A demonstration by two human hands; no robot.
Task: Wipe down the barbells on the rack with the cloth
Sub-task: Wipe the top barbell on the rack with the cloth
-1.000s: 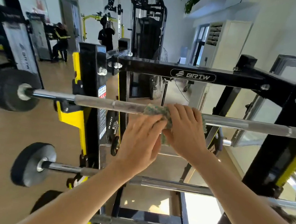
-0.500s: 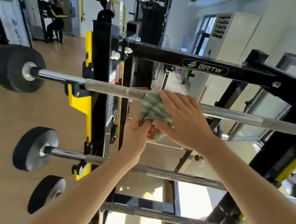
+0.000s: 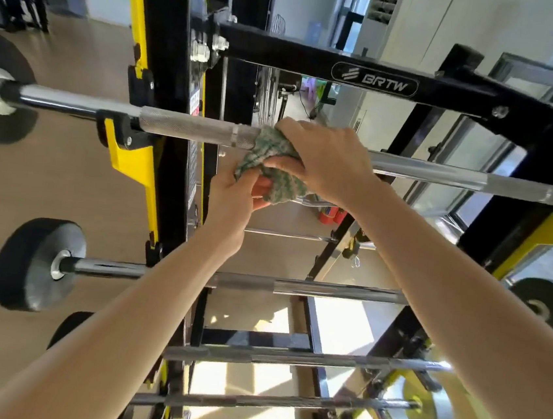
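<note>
In the gym, on the top barbell (image 3: 188, 128) of the rack (image 3: 284, 56), my left grip (image 3: 231, 199) has dropped off the bar to pinch the hanging end of the cloth (image 3: 264, 146) while my right grip (image 3: 324, 159) clamps it there, likely readying a wrapped wipe.

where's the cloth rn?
Head view, centre: the green-and-white cloth is wrapped over the top barbell just right of the rack's black-and-yellow upright, gripped there by the right hand, its hanging end pinched from below by the left hand.
</note>
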